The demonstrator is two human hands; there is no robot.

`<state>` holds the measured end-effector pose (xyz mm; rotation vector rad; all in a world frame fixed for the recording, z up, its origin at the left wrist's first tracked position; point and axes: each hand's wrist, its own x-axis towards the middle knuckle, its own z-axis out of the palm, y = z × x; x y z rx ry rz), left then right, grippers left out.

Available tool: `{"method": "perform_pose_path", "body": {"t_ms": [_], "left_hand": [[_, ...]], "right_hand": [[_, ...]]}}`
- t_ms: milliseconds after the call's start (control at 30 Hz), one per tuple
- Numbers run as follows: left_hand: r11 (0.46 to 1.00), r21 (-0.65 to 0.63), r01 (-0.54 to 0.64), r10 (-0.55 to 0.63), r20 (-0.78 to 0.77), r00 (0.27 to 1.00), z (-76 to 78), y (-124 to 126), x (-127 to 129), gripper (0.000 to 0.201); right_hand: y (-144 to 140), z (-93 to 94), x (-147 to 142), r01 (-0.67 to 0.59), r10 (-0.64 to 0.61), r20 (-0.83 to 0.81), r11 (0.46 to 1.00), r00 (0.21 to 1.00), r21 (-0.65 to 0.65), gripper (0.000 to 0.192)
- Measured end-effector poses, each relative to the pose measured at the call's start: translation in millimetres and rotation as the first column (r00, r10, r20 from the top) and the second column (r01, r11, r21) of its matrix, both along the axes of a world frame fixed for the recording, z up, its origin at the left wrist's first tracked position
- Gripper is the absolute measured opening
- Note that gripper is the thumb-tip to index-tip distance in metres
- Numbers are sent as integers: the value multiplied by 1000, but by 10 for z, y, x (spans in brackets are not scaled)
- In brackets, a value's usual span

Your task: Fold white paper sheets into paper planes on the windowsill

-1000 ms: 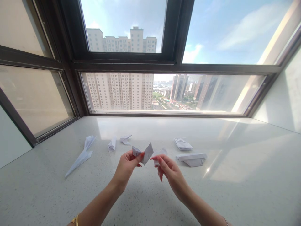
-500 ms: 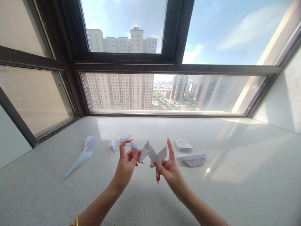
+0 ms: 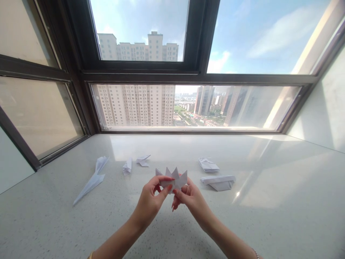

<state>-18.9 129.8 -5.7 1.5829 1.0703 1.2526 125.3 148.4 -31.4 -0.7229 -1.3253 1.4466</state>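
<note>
Between my hands is a piece of white folded paper (image 3: 181,178) with several pointed tips standing up. My left hand (image 3: 152,197) pinches its left part, thumb low and index finger laid across the front. My right hand (image 3: 192,196) grips the right part with the thumb in front and fingers behind, partly hidden. Both hands are close together, held above the pale speckled counter (image 3: 151,237). The lower middle of the paper is covered by my fingertips.
At left lies a long, pointed paper shape (image 3: 90,186). Two small folded papers, one upright (image 3: 127,166) and one flat (image 3: 142,160), sit behind my left hand. To the right are a flat folded packet (image 3: 208,165) and a boat-like folded paper (image 3: 221,182). Windows (image 3: 188,108) rise behind.
My hands have moved together, bringing the spread paper's two sides inward so its points stand closer. My raised index fingers have come down, the left one onto the paper's front.
</note>
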Motion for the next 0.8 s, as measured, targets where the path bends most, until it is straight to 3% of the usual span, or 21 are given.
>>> {"method": "perform_pose_path", "body": {"t_ms": [167, 400, 567, 733, 800], "left_hand": [[1000, 15, 15, -15, -31, 999, -59, 10, 34, 28], [999, 24, -43, 42, 35, 999, -66, 45, 10, 66], [996, 4, -90, 90, 40, 995, -108, 67, 18, 70], [973, -72, -218, 220, 24, 975, -128, 106, -6, 78], [981, -123, -149, 158, 67, 985, -109, 111, -4, 69]], "right_hand": [[-25, 20, -24, 1, -1, 29, 1000, 1000, 6, 34], [-60, 31, -35, -91, 89, 22, 991, 996, 94, 26], [-62, 25, -18, -113, 109, 47, 989, 993, 95, 27], [-62, 44, -9, -109, 104, 53, 988, 993, 109, 27], [-74, 72, -1, -115, 108, 65, 986, 992, 119, 27]]}}
